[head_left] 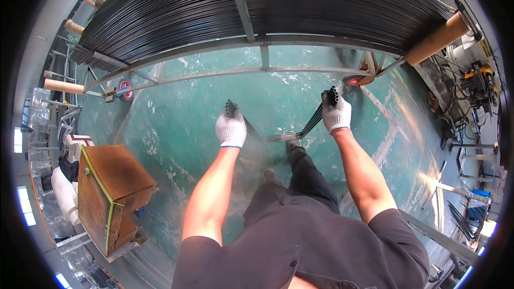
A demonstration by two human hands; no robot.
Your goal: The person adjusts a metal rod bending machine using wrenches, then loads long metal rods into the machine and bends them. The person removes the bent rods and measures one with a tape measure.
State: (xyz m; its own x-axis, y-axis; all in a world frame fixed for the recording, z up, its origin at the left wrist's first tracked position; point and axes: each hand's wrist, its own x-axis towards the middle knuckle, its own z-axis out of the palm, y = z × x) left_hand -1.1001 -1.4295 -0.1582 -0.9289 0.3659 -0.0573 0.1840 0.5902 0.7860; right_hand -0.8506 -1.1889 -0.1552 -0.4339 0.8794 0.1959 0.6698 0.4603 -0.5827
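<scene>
I hold a bundle of several thin black tubes (282, 137) in front of my legs. The bundle bends into a wide U, its middle low and its two ends raised. My left hand (231, 129), in a white knit glove, is closed round one end. My right hand (338, 114), gloved the same way, grips the other end a little higher. Open, hollow tube ends stick out past both fists. The fingers are partly hidden behind the backs of the gloves. Beyond my hands, a metal rack (209, 76) carries a thick layer of long black tubes (176, 13).
Cardboard rolls (438, 38) jut from the rack's ends, and red wheels (126, 89) sit beneath it. A brown wooden box-like stand (115, 174) is at my left. Machinery (479, 83) and metal frames line the right side. The green floor (176, 112) is scuffed.
</scene>
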